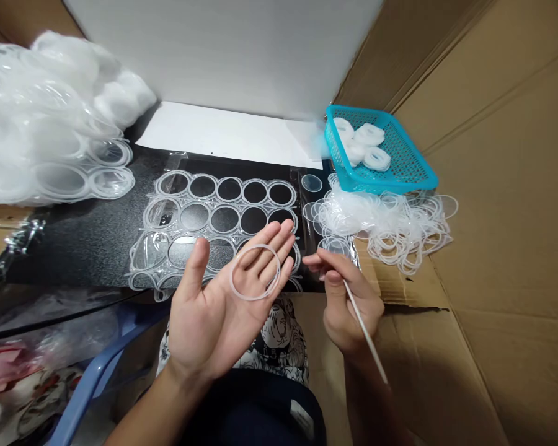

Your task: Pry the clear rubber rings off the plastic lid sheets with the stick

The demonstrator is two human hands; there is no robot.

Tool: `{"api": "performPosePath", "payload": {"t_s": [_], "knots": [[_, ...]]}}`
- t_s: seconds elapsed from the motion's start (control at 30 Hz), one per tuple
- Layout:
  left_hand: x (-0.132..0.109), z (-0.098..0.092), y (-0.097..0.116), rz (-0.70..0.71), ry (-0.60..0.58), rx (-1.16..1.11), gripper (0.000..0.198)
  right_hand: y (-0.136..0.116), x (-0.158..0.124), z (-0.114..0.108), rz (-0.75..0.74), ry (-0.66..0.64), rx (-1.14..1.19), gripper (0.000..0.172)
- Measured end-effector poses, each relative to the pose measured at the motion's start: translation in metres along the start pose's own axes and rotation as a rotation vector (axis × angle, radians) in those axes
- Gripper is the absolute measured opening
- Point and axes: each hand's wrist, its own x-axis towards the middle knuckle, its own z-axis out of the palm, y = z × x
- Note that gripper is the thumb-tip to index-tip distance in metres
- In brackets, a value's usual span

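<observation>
My left hand (227, 310) is palm up with its fingers stretched out and the thumb apart. Across its palm and fingers lies a thin translucent ring (233, 286), loose and not gripped. To the right, my right hand (353, 297) is closed around a thin white stick (366, 334), which slants down toward my forearm. Its fingertips point toward the left hand, a short way apart from the ring. Behind my left hand, a sheet of joined clear rings (225, 219) in rows lies on the black table; the hand covers part of it.
A turquoise basket (395, 184) at the back right holds several white ring bundles (376, 158). In front of it lies a heap of loose translucent rings (400, 229). Bagged ring sheets (51, 124) are piled at the left. White paper (223, 133) lies at the back; cardboard (506, 186) walls the right side.
</observation>
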Motion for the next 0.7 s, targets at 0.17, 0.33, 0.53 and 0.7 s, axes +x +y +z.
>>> {"api": "performPosePath", "payload": {"t_s": [0.17,0.33,0.53,0.7], "knots": [[0.004,-0.004,-0.003,-0.014,0.062,0.015,0.081,-0.016,0.038,0.008,-0.214,-0.184,-0.188,0.028],[0.014,-0.011,-0.009,0.025,0.152,0.029,0.076,-0.014,0.060,0.020,-0.228,-0.421,-0.244,0.015],[0.029,-0.014,-0.025,0.030,0.145,0.083,0.074,-0.004,0.061,0.024,-0.171,-0.453,-0.320,0.011],[0.036,-0.023,-0.036,0.081,0.075,0.269,0.064,-0.004,0.093,-0.021,-0.233,-0.371,-0.441,0.010]]}}
